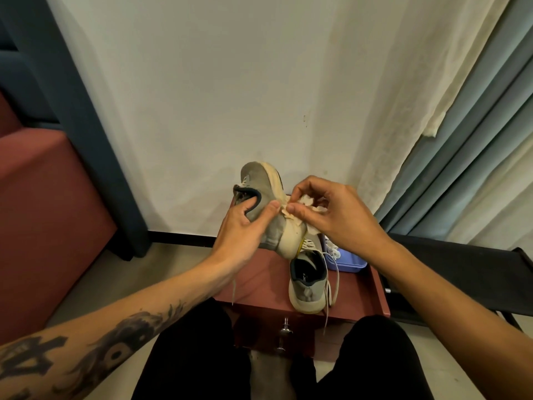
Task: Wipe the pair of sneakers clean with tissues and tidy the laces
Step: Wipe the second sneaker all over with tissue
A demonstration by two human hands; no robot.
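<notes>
My left hand (245, 226) grips a grey sneaker (264, 186) tipped on its side in the air, fingers inside its collar and thumb on the upper. Its cream sole faces right. My right hand (331, 209) pinches a crumpled white tissue (307, 202) against that sole's edge. The second grey sneaker (307, 284) stands upright on the dark red cabinet top (259, 281), heel toward me, its loose white laces (331, 284) spilling over the front edge.
A small lilac tray (346, 261) with crumpled white tissue sits at the cabinet's back right. A red sofa (43, 212) stands to the left, curtains (461, 140) and a black low bench (461, 269) to the right. My knees flank the cabinet's drawer knobs (285, 330).
</notes>
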